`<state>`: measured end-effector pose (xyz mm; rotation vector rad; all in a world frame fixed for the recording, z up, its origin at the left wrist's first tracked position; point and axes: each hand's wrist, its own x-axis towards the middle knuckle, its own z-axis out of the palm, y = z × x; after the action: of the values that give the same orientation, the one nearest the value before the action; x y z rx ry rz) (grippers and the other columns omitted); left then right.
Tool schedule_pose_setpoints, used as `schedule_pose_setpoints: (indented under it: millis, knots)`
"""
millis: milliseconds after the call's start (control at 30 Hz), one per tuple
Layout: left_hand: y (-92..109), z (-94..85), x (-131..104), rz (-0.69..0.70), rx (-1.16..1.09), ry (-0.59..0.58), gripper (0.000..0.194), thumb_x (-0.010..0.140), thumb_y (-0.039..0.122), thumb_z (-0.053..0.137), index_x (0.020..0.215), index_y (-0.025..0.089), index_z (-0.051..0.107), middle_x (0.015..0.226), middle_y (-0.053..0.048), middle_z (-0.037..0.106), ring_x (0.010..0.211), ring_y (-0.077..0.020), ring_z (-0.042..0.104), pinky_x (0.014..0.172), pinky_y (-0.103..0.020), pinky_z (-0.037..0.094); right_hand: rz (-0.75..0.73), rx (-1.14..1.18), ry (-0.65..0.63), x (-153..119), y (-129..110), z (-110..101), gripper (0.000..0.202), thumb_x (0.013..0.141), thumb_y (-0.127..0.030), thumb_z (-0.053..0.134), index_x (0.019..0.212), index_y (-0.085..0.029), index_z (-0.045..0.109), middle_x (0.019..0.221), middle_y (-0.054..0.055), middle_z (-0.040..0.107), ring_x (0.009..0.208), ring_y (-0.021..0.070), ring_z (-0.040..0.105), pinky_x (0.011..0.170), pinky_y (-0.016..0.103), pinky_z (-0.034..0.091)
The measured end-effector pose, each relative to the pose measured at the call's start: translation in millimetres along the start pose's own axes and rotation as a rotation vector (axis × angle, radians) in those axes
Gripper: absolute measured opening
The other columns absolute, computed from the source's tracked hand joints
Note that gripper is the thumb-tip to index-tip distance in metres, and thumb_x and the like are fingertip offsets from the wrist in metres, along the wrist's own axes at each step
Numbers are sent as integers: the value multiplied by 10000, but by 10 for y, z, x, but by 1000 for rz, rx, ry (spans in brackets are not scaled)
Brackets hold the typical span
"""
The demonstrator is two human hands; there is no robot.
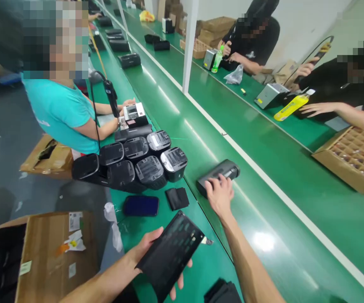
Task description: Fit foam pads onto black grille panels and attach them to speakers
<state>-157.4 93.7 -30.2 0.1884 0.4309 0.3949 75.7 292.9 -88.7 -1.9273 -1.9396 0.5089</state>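
My left hand holds a curved black panel from beneath, its thumb along the upper left edge and fingertips showing past the lower right edge. Out on the green belt, my right hand rests on a dark cylindrical housing that lies on its side, fingers curled over its near part. Between the arms and the standing black housings are a dark phone and a folded black piece. More black pieces lie at the bottom edge.
A co-worker in turquoise sits at the left, near a hanging electric screwdriver. Two people work across the belt. A white post stands mid-line. Cardboard boxes are lower left; a divided carton is right.
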Motion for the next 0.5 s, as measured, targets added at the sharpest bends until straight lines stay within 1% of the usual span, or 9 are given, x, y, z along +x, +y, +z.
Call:
schedule_pose_setpoints:
  millis: [67,100,167,233,267,333,400,433,500]
  knots:
    - [57,-53,113,-26,-104,-101,1056,760,957,416,1301,97,702,1034,-200,770,823,-352,741,809,-476,554,222,191,83,-261,411,-166,717,959,-742,382,1269,-164,673,1463,243,537,1425,399,439,1156,615,351]
    - [87,-79,199,-22,-153,-154,1039,782,933,430,1317,79,683,1062,-210,764,859,-353,742,817,-461,552,329,259,108,-355,549,-240,814,908,-791,431,1355,-135,610,1446,266,535,1404,406,463,1144,593,379]
    - [145,-106,408,49,-206,-195,998,843,877,424,1353,47,637,1114,-230,746,916,-374,744,833,-470,546,513,309,147,-462,694,-333,1077,772,-834,600,1549,-113,408,1514,305,450,1419,451,442,1134,612,386]
    - [195,-88,615,125,-226,-213,956,891,830,408,1417,50,579,1189,-241,722,939,-389,745,854,-496,536,632,305,189,-480,731,-361,1312,622,-787,765,1637,-139,245,1597,332,316,1422,501,430,1125,647,380]
    - [216,-65,704,151,-234,-217,939,905,813,405,1437,55,561,1216,-245,712,943,-391,746,865,-503,530,676,314,205,-472,738,-366,1373,569,-749,813,1649,-155,210,1605,336,296,1396,510,459,1109,655,394]
    - [249,-9,843,173,-254,-214,922,915,797,417,1423,44,569,1229,-249,706,957,-389,747,895,-504,520,712,386,206,-456,759,-403,1382,525,-683,852,1642,-183,209,1552,303,400,1297,475,560,1057,635,459]
    - [260,37,937,194,-286,-188,909,908,790,453,1361,18,609,1194,-247,719,1001,-379,739,926,-491,517,677,538,188,-492,787,-510,1292,538,-636,851,1607,-203,269,1421,214,565,1161,394,648,989,571,531]
    - [255,52,974,204,-300,-168,900,901,788,477,1328,11,629,1171,-243,728,1017,-370,737,937,-480,518,654,629,183,-546,792,-594,1230,549,-619,849,1581,-215,316,1344,162,626,1086,353,674,952,534,560]
    - [220,60,1042,234,-320,-131,865,884,775,537,1273,13,661,1136,-229,746,1012,-353,741,944,-470,524,625,795,180,-741,755,-817,1113,566,-587,858,1524,-238,413,1241,89,680,983,292,688,889,468,594]
